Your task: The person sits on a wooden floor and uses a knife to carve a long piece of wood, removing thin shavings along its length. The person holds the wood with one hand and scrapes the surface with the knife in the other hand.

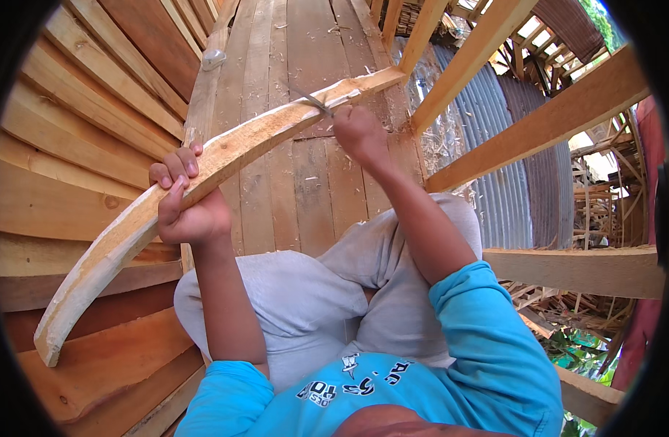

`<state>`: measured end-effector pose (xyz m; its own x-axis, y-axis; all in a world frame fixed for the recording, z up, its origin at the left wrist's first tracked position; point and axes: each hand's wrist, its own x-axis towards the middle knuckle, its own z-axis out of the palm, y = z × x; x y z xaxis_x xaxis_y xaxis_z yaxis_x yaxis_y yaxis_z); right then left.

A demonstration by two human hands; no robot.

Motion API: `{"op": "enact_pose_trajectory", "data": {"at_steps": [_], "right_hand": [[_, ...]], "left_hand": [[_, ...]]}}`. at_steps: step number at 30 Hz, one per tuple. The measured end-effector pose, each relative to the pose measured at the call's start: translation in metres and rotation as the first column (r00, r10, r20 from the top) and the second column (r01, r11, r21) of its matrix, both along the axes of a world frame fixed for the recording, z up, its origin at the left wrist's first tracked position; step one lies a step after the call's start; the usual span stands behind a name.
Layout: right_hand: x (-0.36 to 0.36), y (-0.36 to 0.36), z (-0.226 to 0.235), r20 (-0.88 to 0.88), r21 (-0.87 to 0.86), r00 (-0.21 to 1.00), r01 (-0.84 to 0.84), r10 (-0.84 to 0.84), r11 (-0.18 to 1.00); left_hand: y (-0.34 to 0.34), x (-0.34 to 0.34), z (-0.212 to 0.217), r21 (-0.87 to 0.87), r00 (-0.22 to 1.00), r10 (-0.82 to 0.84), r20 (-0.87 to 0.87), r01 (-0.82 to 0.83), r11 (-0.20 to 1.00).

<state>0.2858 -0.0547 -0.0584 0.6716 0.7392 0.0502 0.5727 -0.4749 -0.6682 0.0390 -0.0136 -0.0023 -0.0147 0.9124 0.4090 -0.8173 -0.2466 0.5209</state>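
Note:
A long curved piece of wood [254, 142] runs slantwise from the lower left to the upper right, with pale, rough edges. My left hand [189, 197] is closed around its middle, thumb and fingers over the near and far sides. My right hand [360, 135] is a fist near the wood's far right part. From that fist a thin knife blade [305, 96] points up and left across the wood; its handle is hidden in my fingers. The wood's far right end meets an upright post, but whether it rests against it I cannot tell.
Under the wood lies a plank floor [316, 182] strewn with shavings. A small, clear rounded object [213, 58] sits at its left edge. Stacked boards [65, 182] form the left side. On the right are wooden rails [538, 120] and corrugated metal sheets [487, 138]. My crossed legs [298, 291] are in front.

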Motion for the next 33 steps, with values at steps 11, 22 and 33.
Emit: {"op": "enact_pose_trajectory", "data": {"at_steps": [11,22,33], "right_hand": [[0.002,-0.002,0.007,-0.119,-0.021,0.99,-0.082,0.079,0.996],[0.003,0.009,0.008,-0.073,-0.108,0.997,-0.03,0.022,0.994],[-0.034,-0.005,0.009,0.144,0.044,0.969,-0.209,0.201,0.977]], "left_hand": [[0.0,-0.002,0.0,-0.009,1.0,0.022,-0.019,-0.022,1.0],[0.001,-0.005,-0.003,0.012,0.999,0.003,-0.042,-0.002,1.0],[-0.004,-0.005,-0.001,-0.008,1.0,-0.023,-0.008,0.023,1.0]]}}
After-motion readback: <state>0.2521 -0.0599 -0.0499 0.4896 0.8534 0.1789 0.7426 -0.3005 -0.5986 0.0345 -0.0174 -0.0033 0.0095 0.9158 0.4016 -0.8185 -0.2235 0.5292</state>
